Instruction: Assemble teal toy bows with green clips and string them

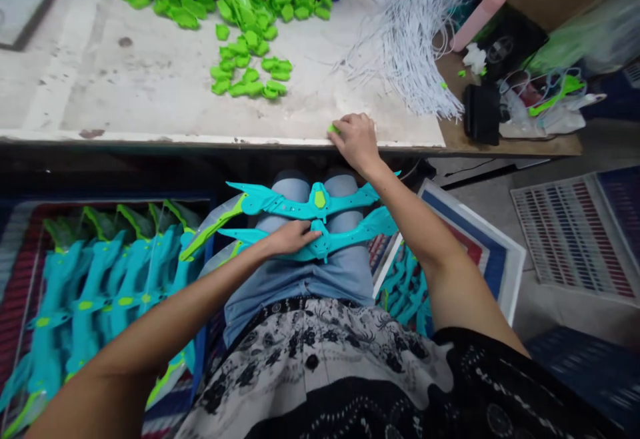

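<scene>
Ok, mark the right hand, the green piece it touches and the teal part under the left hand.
right hand [356,140], head view, back of hand
green piece [333,129], head view, visible end
teal part [360,229], head view, right wing

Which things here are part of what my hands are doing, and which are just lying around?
In use: left hand on teal bow frame; right hand touching small green piece.
Lying about: white cords, black pouch, pink tube.

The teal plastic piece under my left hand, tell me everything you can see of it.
The teal bow-shaped piece looks like moulded plastic, long, with pointed wing-like ends. It lies crosswise on the lap, just nearer than a second teal piece that carries a green centre insert. The left hand rests flat on its middle.
</scene>
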`<state>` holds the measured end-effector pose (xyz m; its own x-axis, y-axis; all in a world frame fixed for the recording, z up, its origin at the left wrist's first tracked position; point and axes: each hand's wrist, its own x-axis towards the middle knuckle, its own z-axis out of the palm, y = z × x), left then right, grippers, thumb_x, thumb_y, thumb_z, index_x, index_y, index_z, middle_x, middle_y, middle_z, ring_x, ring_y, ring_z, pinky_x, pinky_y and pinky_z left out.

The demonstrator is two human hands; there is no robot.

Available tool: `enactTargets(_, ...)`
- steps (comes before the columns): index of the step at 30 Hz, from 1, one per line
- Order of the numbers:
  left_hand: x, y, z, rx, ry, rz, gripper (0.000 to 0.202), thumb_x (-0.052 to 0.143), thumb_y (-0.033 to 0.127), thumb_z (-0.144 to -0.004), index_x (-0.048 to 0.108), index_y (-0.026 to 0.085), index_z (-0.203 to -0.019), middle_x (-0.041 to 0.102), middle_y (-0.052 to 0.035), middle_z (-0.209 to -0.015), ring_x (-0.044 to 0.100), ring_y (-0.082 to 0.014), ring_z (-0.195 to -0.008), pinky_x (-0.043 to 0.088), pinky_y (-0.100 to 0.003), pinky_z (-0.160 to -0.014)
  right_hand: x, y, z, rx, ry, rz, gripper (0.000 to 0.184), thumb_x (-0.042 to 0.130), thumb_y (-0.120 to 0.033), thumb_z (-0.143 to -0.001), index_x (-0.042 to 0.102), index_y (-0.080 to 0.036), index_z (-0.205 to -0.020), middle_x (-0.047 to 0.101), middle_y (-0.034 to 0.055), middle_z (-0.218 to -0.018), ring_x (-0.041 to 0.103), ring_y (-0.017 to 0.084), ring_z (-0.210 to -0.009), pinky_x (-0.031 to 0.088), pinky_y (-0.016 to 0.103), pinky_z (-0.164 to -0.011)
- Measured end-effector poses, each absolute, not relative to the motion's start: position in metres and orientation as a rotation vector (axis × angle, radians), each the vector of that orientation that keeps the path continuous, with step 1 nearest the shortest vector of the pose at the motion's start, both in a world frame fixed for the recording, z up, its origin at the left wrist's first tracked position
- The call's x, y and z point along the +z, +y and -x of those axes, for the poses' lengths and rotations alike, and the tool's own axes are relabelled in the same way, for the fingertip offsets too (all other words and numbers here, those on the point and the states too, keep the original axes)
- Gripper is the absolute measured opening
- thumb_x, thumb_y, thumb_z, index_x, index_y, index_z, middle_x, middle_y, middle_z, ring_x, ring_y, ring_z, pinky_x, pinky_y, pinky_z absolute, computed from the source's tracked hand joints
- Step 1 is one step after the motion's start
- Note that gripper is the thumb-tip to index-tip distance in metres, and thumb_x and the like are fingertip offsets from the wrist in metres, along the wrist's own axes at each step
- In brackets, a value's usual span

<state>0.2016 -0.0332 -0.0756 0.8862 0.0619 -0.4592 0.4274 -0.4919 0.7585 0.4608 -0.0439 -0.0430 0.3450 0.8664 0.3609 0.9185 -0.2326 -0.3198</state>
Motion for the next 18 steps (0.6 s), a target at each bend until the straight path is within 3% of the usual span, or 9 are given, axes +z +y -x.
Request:
enactTargets(4,-0.073,-0.030,-0.204,-0.491,0.323,-1.925,0.042,0.043,0.055,-0.081,0.057,0.016,-0.079,0.063,-0.0063,-0.082,0.055,-0.0205,-0.076,0.039,-0.027,-0.064,-0.037,-0.055,-0.454,-0.074,-1.524,2.095,0.030,0.047,-0.039,-0.091,0.065,-0.019,-0.103,0.062,0.0101,-0.109,0.048,0.031,-0.111,0.032,0.057,-0.098)
enactTargets(11,-0.079,-0.019,-0.204,-0.536,0.494,-1.632,0.050,0.054,0.065,-0.073,0.064,0.016,-0.077,0.054,0.0001,-0.062,0.046,-0.0147,-0.061,0.035,-0.026,-0.056,-0.034,-0.160,-0.357,0.234,-1.893,1.768,0.021,0.055,-0.034,-0.089,0.066,-0.022,-0.103,0.067,0.0068,-0.116,0.056,0.024,-0.105,0.041,0.045,-0.089)
enactTargets(18,-0.090,-0.022,-0.204,-0.524,0.514,-1.359,0.056,0.065,0.068,-0.063,0.065,0.016,-0.082,0.061,-0.0017,-0.072,0.053,-0.0156,-0.069,0.044,-0.027,-0.067,-0.070,-0.220,-0.311,0.180,-2.017,1.854,0.019,0.053,-0.024,-0.090,0.067,-0.023,-0.103,0.066,0.0064,-0.121,0.059,0.024,-0.105,0.041,0.044,-0.087)
